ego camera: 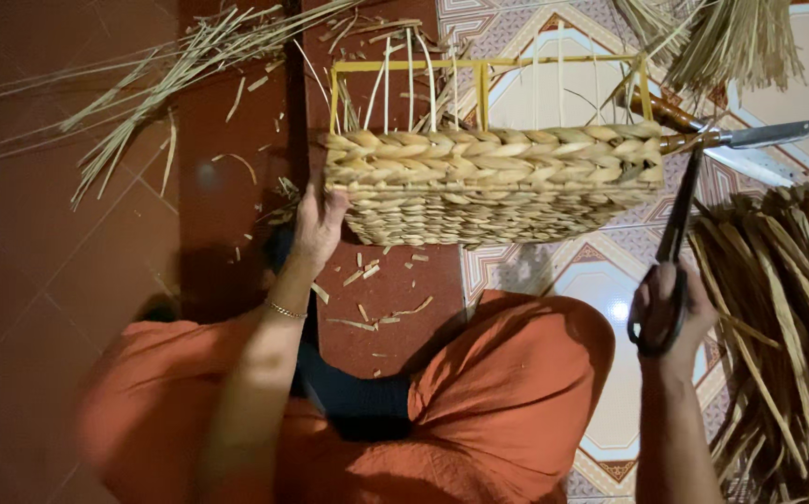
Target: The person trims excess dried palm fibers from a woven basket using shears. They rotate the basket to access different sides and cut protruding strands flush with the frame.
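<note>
In the upper middle of the frame a half-woven basket (pixel 488 187) is standing on the floor (pixel 69 280): its lower wall and a thick braided band are looking finished, while the yellow frame (pixel 479 67) and bare upright stakes above are still waiting for weave. The left hand (pixel 316 224) is steadying the basket's left end, fingers pressed against its side. The right hand (pixel 670 313), at the right of the frame, is gripping black scissors (pixel 677 224), fingers closed through the loops, blades reaching the basket's right corner beside loose dried fibre (pixel 787 308).
</note>
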